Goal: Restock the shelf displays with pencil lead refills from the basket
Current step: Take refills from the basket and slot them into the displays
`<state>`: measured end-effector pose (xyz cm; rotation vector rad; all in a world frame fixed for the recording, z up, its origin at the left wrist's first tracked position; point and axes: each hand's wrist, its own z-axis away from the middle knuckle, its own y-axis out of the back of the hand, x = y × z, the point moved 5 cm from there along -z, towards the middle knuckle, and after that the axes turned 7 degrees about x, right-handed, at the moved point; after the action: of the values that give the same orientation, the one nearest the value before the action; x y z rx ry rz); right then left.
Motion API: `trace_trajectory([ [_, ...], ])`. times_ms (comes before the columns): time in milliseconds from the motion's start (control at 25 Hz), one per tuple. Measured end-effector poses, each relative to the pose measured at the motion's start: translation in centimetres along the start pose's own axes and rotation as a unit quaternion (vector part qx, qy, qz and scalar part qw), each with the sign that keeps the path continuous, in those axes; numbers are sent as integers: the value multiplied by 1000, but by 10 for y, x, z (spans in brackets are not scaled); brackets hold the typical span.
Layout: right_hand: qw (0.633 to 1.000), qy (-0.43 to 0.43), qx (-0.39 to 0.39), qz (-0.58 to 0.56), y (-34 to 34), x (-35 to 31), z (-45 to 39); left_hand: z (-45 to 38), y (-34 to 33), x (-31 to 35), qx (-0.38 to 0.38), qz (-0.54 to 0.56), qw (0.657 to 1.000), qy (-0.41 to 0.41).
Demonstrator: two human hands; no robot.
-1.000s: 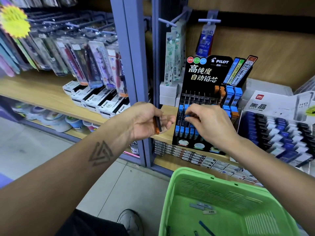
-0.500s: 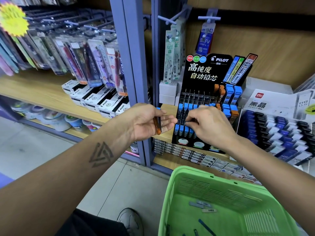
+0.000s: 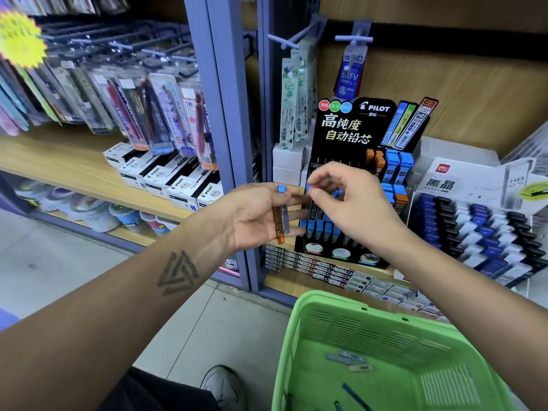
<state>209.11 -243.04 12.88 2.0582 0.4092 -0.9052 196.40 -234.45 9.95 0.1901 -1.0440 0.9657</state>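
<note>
Two lead refill tubes [image 3: 281, 215] lie across the half-open left hand [image 3: 261, 216] before the black Pilot display [image 3: 347, 185], while the right hand [image 3: 344, 200] pinches a blue-capped refill [image 3: 336, 192] over its slots, above the green basket [image 3: 385, 330].

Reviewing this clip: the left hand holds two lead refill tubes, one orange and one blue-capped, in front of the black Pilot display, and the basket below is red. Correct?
Not quite. The head view shows the basket is green, not red. The rest stands: the left hand holds an orange tube and a blue-capped tube in front of the black Pilot display.
</note>
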Motion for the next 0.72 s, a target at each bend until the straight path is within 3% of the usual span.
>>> trace_trajectory([
  [200, 985, -5, -152, -82, -7, -3, 1, 9, -17, -7, -71, -19, 997, 33],
  [480, 967, -69, -135, -203, 13, 5, -3, 20, -30, 0, -157, -2, 987, 26],
  [600, 976, -92, -47, -192, 35, 12, -13, 12, -17, 2, -71, -2, 997, 21],
  [720, 999, -34, 24, -3, 51, 13, -19, 2, 0, 3, 37, -30, 999, 14],
])
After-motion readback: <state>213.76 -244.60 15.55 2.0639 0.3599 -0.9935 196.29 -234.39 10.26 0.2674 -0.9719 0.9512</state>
